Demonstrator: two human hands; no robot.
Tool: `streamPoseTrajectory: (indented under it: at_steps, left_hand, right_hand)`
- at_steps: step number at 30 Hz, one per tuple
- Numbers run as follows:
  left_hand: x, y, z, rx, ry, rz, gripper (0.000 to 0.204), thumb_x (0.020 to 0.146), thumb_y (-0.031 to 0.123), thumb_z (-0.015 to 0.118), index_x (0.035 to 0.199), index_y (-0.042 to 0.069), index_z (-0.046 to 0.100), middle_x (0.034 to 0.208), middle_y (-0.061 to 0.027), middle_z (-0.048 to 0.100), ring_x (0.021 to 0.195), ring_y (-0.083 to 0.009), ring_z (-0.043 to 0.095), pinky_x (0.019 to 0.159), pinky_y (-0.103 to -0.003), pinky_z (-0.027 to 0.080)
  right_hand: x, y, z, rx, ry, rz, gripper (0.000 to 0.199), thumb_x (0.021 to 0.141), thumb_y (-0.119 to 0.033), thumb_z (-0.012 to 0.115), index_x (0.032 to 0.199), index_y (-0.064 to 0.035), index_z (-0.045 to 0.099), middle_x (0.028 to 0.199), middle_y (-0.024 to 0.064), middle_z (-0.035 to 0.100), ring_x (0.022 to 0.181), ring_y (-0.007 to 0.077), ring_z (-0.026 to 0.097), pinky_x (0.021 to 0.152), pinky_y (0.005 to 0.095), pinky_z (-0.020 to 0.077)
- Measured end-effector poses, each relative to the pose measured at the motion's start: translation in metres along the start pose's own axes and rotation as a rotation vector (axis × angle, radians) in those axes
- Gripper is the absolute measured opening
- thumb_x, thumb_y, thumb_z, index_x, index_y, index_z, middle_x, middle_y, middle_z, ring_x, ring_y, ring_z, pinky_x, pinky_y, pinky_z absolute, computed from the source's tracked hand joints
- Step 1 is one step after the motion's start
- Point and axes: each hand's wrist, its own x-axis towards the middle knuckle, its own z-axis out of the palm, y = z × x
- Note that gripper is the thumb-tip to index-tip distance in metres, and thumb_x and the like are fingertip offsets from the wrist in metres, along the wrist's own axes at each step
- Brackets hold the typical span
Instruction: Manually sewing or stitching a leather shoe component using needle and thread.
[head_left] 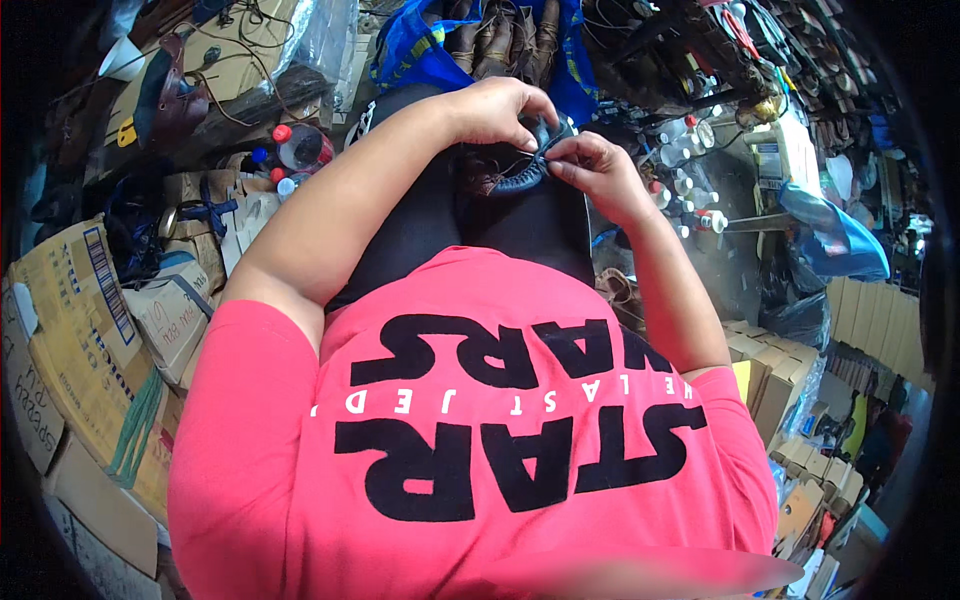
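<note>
A dark leather shoe with a puckered, stitched-looking edge rests on my lap, over black trousers. My left hand curls over its far left side, thumb and fingers closed on the leather. At the shoe's right edge, my right hand has thumb and forefinger pinched together. A thin pale line, perhaps thread or a needle, shows between the two hands. What the right fingertips hold is too small to make out. Part of the shoe is hidden behind both hands.
Ahead of my knees stands a blue bag holding brown leather shoe-like pieces. Plastic bottles with red caps stand to the left; several more bottles are at the right. Cardboard boxes are stacked at far left, and blue plastic hangs right.
</note>
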Motion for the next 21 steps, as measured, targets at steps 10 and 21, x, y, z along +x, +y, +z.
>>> streamPoseTrajectory:
  at_steps: [10,21]
  left_hand:
    - [-0.079,0.035,0.033,0.06,0.561,-0.019,0.03,0.074,-0.005,0.056,0.1,0.007,0.066,0.086,-0.0102,0.056,0.067,-0.0224,0.057,0.063,-0.035,0.048]
    - [-0.075,0.029,0.034,0.496,0.633,-0.094,0.013,0.071,0.01,0.068,0.083,0.013,0.071,0.073,-0.0031,0.055,0.077,-0.0213,0.054,0.071,-0.035,0.04]
  right_hand:
    - [-0.032,-0.025,0.027,-0.568,0.25,-0.259,0.032,0.077,-0.003,0.062,0.107,-0.012,0.065,0.076,0.0075,0.051,0.073,0.0238,0.054,0.07,0.0346,0.0423]
    - [-0.028,-0.013,0.019,-0.324,0.167,-0.091,0.03,0.078,-0.005,0.062,0.106,-0.0146,0.067,0.079,0.0072,0.054,0.077,0.0211,0.057,0.071,0.0324,0.0448]
